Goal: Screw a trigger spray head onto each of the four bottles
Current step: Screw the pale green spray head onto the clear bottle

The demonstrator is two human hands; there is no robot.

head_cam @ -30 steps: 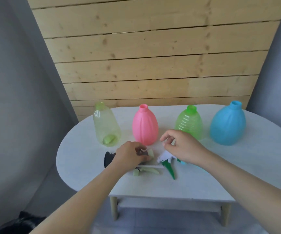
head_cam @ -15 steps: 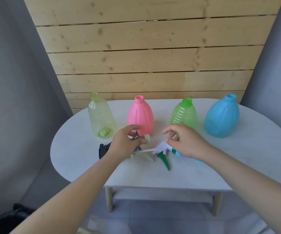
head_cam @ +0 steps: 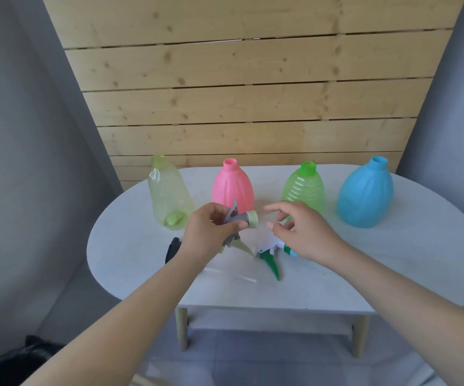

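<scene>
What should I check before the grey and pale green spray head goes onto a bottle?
1. Head in hand: ok. The left hand grips the grey spray head off the table.
2. Bottle necks uncapped: ok. Pale yellow-green bottle, pink bottle, green bottle and blue bottle all stand upright, open.
3. Free hand for steadying a bottle: ok. The right hand hovers open, holding nothing.
4. Dip tube on the held head: cannot tell.
5. Yellow-green bottle empty: not ok. A pale green piece lies inside at the bottom.
6. Remaining heads within reach: ok. The white and green head lies beside the hands.
</scene>
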